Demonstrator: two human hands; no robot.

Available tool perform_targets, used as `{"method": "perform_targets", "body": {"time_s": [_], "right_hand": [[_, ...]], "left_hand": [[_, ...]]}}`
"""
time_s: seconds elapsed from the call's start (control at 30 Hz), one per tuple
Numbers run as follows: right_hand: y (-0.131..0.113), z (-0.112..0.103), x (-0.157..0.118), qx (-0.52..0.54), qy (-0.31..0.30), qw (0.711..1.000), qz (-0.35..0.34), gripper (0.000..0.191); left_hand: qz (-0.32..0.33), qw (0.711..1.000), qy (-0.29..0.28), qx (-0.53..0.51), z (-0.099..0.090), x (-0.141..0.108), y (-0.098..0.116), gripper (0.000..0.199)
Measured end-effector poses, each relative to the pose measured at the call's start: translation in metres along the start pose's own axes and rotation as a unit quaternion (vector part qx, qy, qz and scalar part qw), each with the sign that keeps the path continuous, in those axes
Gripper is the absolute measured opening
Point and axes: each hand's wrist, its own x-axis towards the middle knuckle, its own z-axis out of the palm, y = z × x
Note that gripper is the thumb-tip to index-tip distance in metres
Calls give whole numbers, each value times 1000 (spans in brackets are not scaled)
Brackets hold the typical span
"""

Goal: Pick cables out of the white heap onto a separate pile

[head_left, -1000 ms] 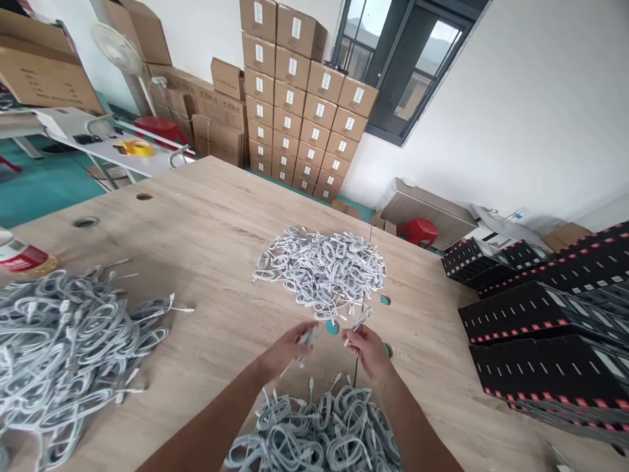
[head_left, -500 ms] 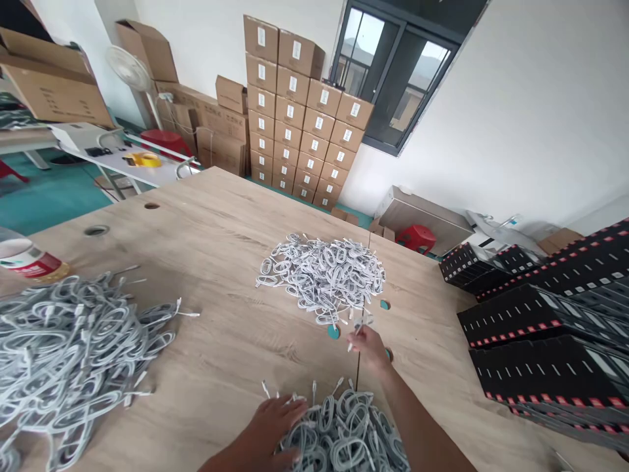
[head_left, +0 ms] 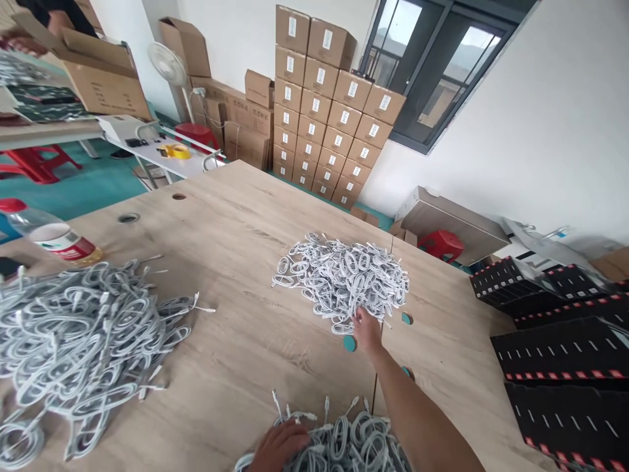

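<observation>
Three piles of light grey and white cables lie on the wooden table. My right hand reaches to the near edge of the middle pile, fingers closed around something too small to make out. My left hand rests on the left side of the near pile, its fingers together; what is under them is hidden. The largest pile spreads at the left, its cables looser and more tangled.
A red-capped bottle stands behind the left pile. Black boxes are stacked at the right. Brown cartons stand against the wall. At the far left, a person's arm shows beside an open carton.
My right hand has moved forward, from the space before the middle pile to its near edge. The fingers of my left hand have drawn together. The view has swung left.
</observation>
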Motion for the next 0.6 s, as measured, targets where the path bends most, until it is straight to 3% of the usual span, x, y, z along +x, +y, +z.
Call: {"method": "perform_targets", "body": {"time_s": [0.1,0.23,0.37,0.43,0.5,0.6], "right_hand": [[7,-17,-8,33,34,999,19,10],[10,-54,-46,95,56,994,24,17],[2,-106,-130,101,8,995,2,17],[-11,-126,-179,65,-36,996,-43,10],[-30,-131,-223,4,-88,990,-110,14],[-58,-111,-273,-97,-160,961,-205,19]], "left_hand": [[-4,999,-15,-43,-8,11,3,73],[-85,992,-7,-90,-24,21,25,64],[-100,990,-9,-99,-47,13,56,76],[-96,992,-28,-80,-57,9,64,82],[-110,991,-51,-50,-63,7,64,87],[-139,987,-81,-11,-64,7,52,94]]}}
